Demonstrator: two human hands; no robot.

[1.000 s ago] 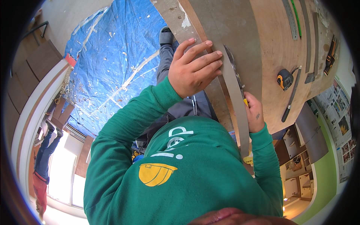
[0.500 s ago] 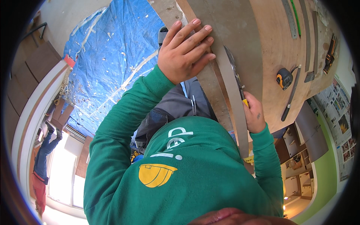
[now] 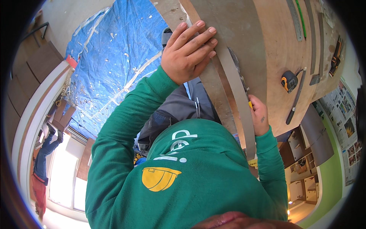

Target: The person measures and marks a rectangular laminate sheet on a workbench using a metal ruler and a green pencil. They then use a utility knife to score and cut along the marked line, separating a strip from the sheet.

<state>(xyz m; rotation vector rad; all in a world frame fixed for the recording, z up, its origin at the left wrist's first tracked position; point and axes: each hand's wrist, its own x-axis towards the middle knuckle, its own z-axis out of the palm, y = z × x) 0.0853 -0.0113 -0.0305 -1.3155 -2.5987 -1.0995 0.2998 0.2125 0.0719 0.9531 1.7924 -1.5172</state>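
Note:
A long grey-brown strip runs from the far edge of the work surface toward my body, its near end standing past the table edge. My left hand lies flat across the strip and board, fingers apart and pointing away from me. On the strip's right side, my right hand is wrapped around a tool with a yellow part at the grip. Its dark, shiny metal part lies along the strip, which hides much of it; I cannot make out its exact kind.
On the wooden tabletop to the right lie a tape measure, a dark-handled metal tool, a ruler, thin strips and an orange-and-black cutter. A blue tarp with scraps covers the floor at left.
My left thumb has drawn back slightly toward the palm. The strip's near end has shifted a little to the right, covering more of the tool. Both hands stay in about the same places.

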